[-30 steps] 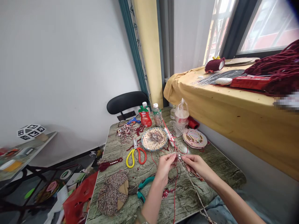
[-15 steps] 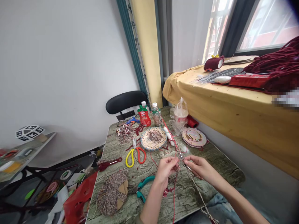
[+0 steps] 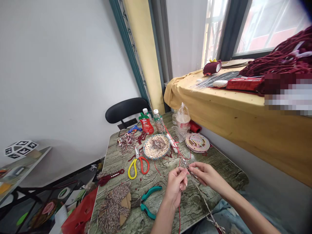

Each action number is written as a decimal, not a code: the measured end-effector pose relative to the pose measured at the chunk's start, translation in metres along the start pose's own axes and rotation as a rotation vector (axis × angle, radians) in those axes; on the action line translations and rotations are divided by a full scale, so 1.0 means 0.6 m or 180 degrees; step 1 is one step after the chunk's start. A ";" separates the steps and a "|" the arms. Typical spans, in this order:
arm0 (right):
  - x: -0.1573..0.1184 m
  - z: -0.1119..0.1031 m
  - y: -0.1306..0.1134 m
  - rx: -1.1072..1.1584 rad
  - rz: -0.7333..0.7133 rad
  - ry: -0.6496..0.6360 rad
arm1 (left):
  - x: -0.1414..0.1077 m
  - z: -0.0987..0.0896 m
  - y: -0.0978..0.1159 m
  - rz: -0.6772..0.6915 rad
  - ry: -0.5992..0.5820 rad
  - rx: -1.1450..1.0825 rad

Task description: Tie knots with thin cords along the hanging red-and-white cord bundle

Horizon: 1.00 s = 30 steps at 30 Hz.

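Two bare hands meet just above a wood-patterned table (image 3: 214, 156), in front of a woven basket (image 3: 156, 146). The left hand (image 3: 175, 186), wrist bent upward, pinches a red cord (image 3: 179, 214) that hangs toward the person. The right hand (image 3: 207, 174), palm down, pinches a braided cord (image 3: 206, 204) beside it, stretched from the basket's side toward the lap. Teal pliers (image 3: 146, 203) lie left of the hands.
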State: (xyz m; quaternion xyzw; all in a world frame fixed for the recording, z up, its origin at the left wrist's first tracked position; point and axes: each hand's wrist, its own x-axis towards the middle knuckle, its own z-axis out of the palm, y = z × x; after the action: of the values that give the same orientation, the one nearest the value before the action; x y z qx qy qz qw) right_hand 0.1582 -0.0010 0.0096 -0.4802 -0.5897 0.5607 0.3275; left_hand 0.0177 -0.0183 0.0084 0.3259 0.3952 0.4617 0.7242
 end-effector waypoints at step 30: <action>-0.004 -0.004 0.004 0.1525 0.0490 0.0414 | -0.012 0.020 -0.034 0.0179 0.0223 0.0230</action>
State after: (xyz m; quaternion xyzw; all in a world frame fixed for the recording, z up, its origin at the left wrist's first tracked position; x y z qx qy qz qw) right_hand 0.1615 -0.0029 0.0081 -0.4674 -0.3795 0.6756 0.4255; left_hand 0.0347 -0.0336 -0.0012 0.3464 0.4274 0.4784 0.6845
